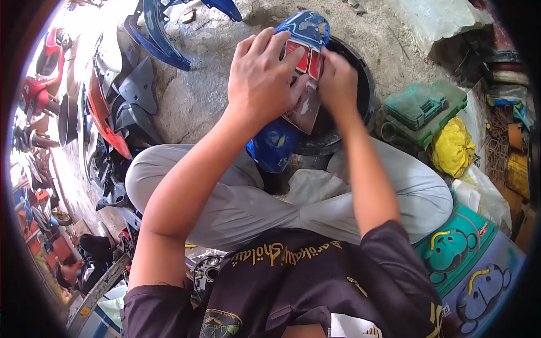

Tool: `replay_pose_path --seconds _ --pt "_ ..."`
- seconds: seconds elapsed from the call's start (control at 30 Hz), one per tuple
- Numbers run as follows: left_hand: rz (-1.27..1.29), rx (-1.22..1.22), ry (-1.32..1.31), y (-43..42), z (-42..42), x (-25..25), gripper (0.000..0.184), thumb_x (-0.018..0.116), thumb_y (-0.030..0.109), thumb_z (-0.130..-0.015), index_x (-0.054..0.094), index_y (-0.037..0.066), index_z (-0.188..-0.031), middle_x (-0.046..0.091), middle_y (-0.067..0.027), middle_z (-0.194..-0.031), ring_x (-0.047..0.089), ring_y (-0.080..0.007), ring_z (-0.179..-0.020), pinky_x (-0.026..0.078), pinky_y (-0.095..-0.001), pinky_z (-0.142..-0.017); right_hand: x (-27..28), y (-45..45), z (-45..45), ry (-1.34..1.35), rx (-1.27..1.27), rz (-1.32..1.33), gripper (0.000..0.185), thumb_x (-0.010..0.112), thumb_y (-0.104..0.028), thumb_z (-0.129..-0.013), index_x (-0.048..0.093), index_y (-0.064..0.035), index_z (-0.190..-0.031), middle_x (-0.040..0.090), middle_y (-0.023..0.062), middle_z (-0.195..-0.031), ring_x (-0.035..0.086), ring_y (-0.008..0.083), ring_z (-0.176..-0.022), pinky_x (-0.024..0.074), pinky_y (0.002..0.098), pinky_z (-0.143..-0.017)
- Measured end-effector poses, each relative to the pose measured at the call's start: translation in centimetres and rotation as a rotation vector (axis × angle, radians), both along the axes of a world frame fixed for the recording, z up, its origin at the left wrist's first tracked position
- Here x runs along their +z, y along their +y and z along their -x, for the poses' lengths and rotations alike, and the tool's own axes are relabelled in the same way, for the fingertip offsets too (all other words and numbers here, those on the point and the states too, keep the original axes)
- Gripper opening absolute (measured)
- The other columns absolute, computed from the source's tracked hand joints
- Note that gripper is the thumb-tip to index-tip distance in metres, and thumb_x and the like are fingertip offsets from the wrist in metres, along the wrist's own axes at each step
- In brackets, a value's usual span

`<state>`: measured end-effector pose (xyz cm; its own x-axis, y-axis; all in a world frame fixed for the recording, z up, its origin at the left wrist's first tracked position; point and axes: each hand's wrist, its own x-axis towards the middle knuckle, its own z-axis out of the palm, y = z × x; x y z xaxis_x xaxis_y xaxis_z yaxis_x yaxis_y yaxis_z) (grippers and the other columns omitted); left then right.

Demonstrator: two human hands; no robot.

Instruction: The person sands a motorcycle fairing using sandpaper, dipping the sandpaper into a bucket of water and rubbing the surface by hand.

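A blue motorcycle body panel [305, 25] with a red and brownish-grey graphic [301, 59] lies over a black round basin [365, 84]. My left hand [259, 73] rests on the panel's left side, fingers spread, index finger and thumb touching the graphic. At the right edge of the panel is my right hand [338, 84], its fingers curled closed and slightly blurred; whatever they grip is hidden. Another glossy blue part [274, 145] shows below the panel, near my crossed legs; whether it joins the panel I cannot tell.
Blue curved fairings [160, 39] lie at upper left, with dark and red body panels [104, 115] below them. To the right stand a green tool case [420, 110], a yellow plastic bag [453, 146] and a stone block [445, 25]. A whitish cloth [315, 186] lies between my legs.
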<state>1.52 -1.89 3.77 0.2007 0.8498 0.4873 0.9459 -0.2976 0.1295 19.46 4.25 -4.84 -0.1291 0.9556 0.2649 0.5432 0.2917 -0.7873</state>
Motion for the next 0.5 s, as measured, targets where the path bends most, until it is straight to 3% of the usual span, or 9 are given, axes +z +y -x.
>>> replay_pose_path --seconds 0.03,0.13,0.2,0.27,0.37,0.47,0.5 --pt "0.007 -0.001 0.006 -0.2 0.1 0.1 0.041 0.084 0.036 -0.083 0.081 0.018 -0.119 0.069 -0.0095 -0.137 0.062 -0.0330 -0.133 0.047 -0.0491 -0.110 1.2 1.6 0.0 -0.045 0.029 0.121 0.031 0.053 -0.010 -0.105 0.074 0.0039 -0.123 0.074 0.0294 -0.119 0.073 0.0474 -0.110 0.0583 0.0496 -0.094" --pt "0.001 0.005 -0.024 -0.2 0.3 -0.3 0.041 0.084 0.036 -0.083 0.081 0.017 -0.120 0.069 -0.0099 -0.137 0.062 -0.0329 -0.133 0.047 -0.0491 -0.110 0.4 -2.0 0.3 0.030 0.028 -0.090 0.032 0.054 -0.009 -0.105 0.073 0.0048 -0.127 0.074 0.0303 -0.119 0.073 0.0473 -0.111 0.0579 0.0501 -0.096" --pt "0.002 0.015 -0.037 0.1 0.3 -0.4 0.041 0.085 0.035 -0.082 0.081 0.017 -0.119 0.070 -0.0100 -0.137 0.062 -0.0328 -0.133 0.047 -0.0492 -0.110 1.6 -7.8 0.6 0.086 0.017 -0.014 0.034 0.054 -0.007 -0.106 0.072 0.0053 -0.132 0.073 0.0323 -0.120 0.073 0.0476 -0.114 0.0567 0.0512 -0.100" --pt "-0.002 0.016 -0.043 0.1 0.1 -0.4 0.041 0.085 0.035 -0.082 0.081 0.017 -0.119 0.070 -0.0100 -0.136 0.063 -0.0327 -0.133 0.047 -0.0492 -0.110 1.6 -7.7 0.3 0.086 0.028 0.016 0.032 0.054 -0.005 -0.106 0.072 0.0056 -0.131 0.073 0.0319 -0.120 0.073 0.0469 -0.114 0.0573 0.0501 -0.099" --pt "0.026 0.001 -0.006 0.2 0.1 -0.1 0.043 0.080 0.038 -0.084 0.080 0.014 -0.120 0.070 -0.0126 -0.135 0.060 -0.0333 -0.135 0.045 -0.0491 -0.113 0.5 -0.1 -0.1 -0.028 0.026 0.004 0.031 0.055 -0.003 -0.106 0.072 0.0056 -0.130 0.073 0.0315 -0.121 0.073 0.0462 -0.115 0.0574 0.0490 -0.099" --pt "0.006 -0.003 -0.015 0.2 0.3 -0.3 0.043 0.080 0.038 -0.084 0.080 0.014 -0.119 0.070 -0.0124 -0.134 0.060 -0.0332 -0.135 0.046 -0.0488 -0.113 0.7 -0.5 0.0 -0.024 0.026 0.020 0.030 0.055 -0.003 -0.107 0.072 0.0056 -0.131 0.073 0.0309 -0.122 0.073 0.0451 -0.117 0.0575 0.0481 -0.099" --pt "0.019 -0.006 -0.025 0.3 0.3 -0.2 0.042 0.080 0.038 -0.084 0.080 0.014 -0.119 0.070 -0.0124 -0.134 0.060 -0.0332 -0.135 0.046 -0.0486 -0.113 1.1 -3.0 0.4 0.117 0.025 -0.003 0.031 0.054 -0.003 -0.108 0.072 0.0052 -0.132 0.073 0.0305 -0.123 0.073 0.0453 -0.117 0.0575 0.0483 -0.099"
